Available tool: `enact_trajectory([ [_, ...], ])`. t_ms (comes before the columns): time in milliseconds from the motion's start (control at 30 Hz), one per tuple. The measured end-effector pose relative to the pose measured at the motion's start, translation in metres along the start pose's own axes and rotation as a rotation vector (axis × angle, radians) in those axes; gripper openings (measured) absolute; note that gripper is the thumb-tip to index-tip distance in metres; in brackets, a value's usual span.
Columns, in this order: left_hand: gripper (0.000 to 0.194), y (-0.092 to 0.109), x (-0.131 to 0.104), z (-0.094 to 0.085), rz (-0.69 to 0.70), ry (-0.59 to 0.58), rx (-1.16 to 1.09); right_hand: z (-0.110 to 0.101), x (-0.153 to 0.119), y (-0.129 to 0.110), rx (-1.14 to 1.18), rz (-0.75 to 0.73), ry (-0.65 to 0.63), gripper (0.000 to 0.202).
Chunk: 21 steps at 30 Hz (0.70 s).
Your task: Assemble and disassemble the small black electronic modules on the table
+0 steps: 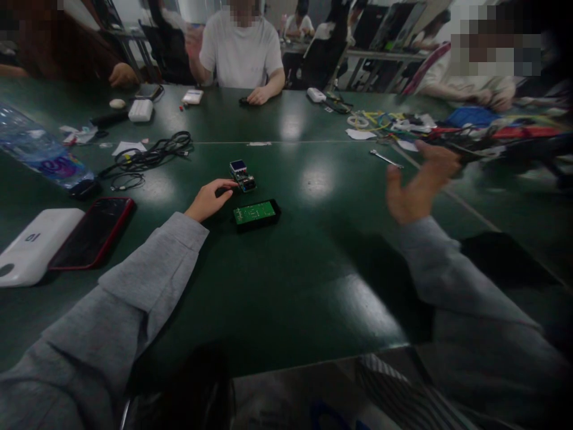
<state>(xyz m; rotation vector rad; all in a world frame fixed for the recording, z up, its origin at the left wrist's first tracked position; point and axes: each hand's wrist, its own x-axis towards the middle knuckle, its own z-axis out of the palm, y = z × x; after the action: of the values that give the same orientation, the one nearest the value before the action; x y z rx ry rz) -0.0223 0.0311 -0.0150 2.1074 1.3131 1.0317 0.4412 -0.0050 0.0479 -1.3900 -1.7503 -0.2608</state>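
Observation:
My left hand (210,199) rests on the green table, its fingertips at the left edge of a small electronic module (244,177) with a little dark screen. Whether the fingers grip the module or only touch it is hard to tell. Just in front of the module lies a black case (256,222) with a green circuit board (255,212) facing up. My right hand (421,185) is raised over the right side of the table, fingers spread, holding nothing. Beyond it a small metal wrench (385,158) lies on the table.
On the left are a red-edged phone (96,233), a white power bank (38,245), a plastic bottle (49,158) and black cables (154,152). Tangled wires (385,122) cover the back right. A person in a white shirt (242,51) sits opposite; others sit around.

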Motion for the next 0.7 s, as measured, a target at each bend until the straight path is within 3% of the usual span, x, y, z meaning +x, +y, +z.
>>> enact_trajectory([
  [33, 0.028, 0.001, 0.0, 0.0, -0.002, 0.004, -0.002, 0.027, 0.009, -0.016, -0.027, -0.021, 0.091, 0.061],
  [167, 0.024, 0.003, 0.0, -0.001, -0.015, 0.03, -0.009, 0.145, 0.024, -0.099, 0.195, -0.098, -0.101, 0.062],
  [233, 0.023, 0.003, 0.0, -0.001, -0.02, 0.039, -0.004, 0.18, 0.019, -0.129, 0.256, -0.17, -0.249, 0.054],
  [300, 0.023, 0.001, 0.001, -0.001, -0.019, 0.042, -0.006, 0.193, 0.014, -0.142, 0.272, -0.304, -0.388, 0.046],
  [400, 0.022, 0.001, 0.003, -0.001, -0.027, 0.04, -0.027, 0.192, 0.011, -0.141, 0.288, -0.42, -0.502, 0.042],
  [533, 0.022, 0.002, 0.004, -0.001, -0.067, 0.031, -0.038, 0.191, 0.015, -0.136, 0.328, -0.375, -0.544, 0.042],
  [700, 0.023, 0.0, 0.003, -0.002, -0.054, 0.016, -0.047, 0.189, 0.014, -0.139, 0.325, -0.283, -0.467, 0.026],
])
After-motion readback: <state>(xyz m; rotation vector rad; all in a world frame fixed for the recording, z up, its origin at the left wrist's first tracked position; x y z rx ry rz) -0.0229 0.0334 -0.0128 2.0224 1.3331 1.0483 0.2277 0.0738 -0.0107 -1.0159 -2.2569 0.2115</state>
